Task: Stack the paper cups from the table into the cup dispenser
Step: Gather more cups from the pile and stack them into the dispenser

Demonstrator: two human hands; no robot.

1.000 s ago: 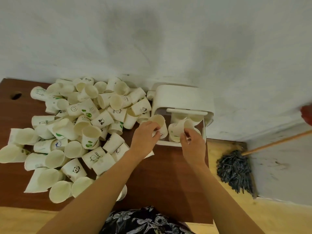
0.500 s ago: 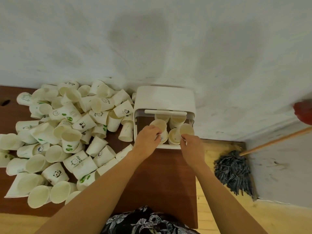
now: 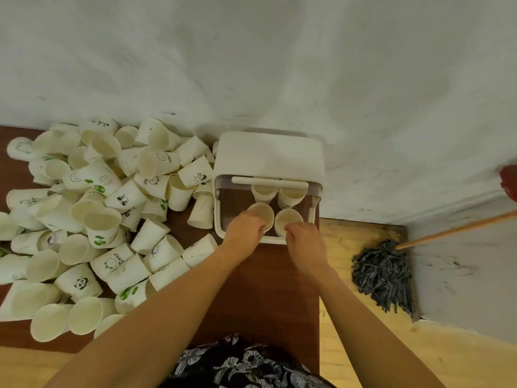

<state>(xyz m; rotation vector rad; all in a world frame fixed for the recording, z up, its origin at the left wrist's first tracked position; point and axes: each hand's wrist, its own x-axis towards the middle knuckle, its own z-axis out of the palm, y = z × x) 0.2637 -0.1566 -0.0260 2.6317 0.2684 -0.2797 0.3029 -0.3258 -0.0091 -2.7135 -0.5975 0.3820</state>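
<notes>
- Left hand: fingers curled round the near rim of a paper cup, held at the front left of the cup dispenser.
- Right hand: fingers curled over the near rim of a second cup, front right of the dispenser, just beside the first.
- Cup dispenser: white box, lid raised toward the wall, standing at the table's back right corner; two more cups upright in its rear half.
- Loose cups: a large heap, mostly tipped on their sides, some printed with pandas or green leaves, spread over the table left of the dispenser.
- Table: dark brown wood, set against a pale wall.
- Mop: dark strands on the floor to the right, wooden handle slanting up.
</notes>
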